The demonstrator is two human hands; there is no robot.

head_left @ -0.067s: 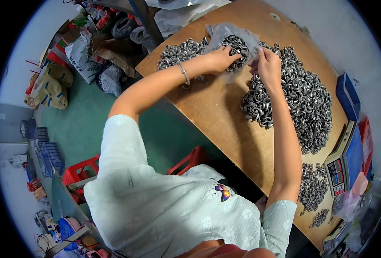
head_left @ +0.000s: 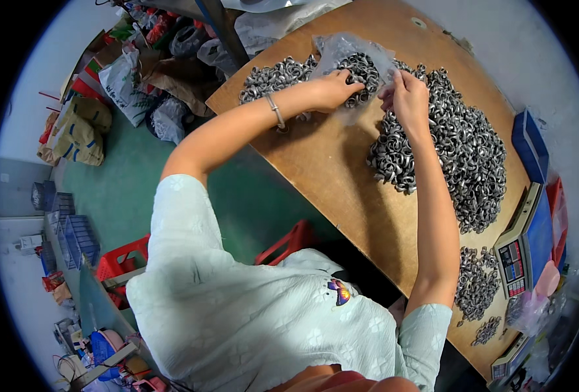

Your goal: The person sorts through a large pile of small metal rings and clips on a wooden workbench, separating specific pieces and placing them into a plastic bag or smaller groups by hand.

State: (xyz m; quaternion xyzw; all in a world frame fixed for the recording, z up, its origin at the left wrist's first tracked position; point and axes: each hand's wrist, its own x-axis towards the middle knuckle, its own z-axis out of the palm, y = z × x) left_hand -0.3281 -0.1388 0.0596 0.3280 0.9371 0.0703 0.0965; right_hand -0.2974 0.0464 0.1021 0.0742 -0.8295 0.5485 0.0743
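A clear plastic bag [head_left: 336,48] with grey metal rings [head_left: 361,67] in it lies on the wooden table [head_left: 315,153], between my two hands. At the bag's left side is my left hand [head_left: 332,91], its thumb and forefinger curved around the bag and against the rings; its other fingers are partly hidden. My right hand [head_left: 409,99] pinches the bag's right edge between thumb and fingers. Beside and below that hand spreads a large heap of the same rings [head_left: 462,150]. A smaller heap of rings [head_left: 276,77] lies left of the bag, beyond my left wrist.
Two small piles of metal parts [head_left: 477,284] lie at the table's right end, by a digital scale [head_left: 515,261]. A blue tray [head_left: 530,147] leans near the wall. Filled bags [head_left: 122,81] crowd the floor at far left. A red plastic stool [head_left: 288,243] stands below the table edge.
Almost nothing differs. My left forearm has shifted slightly; both hands stay at the bag.
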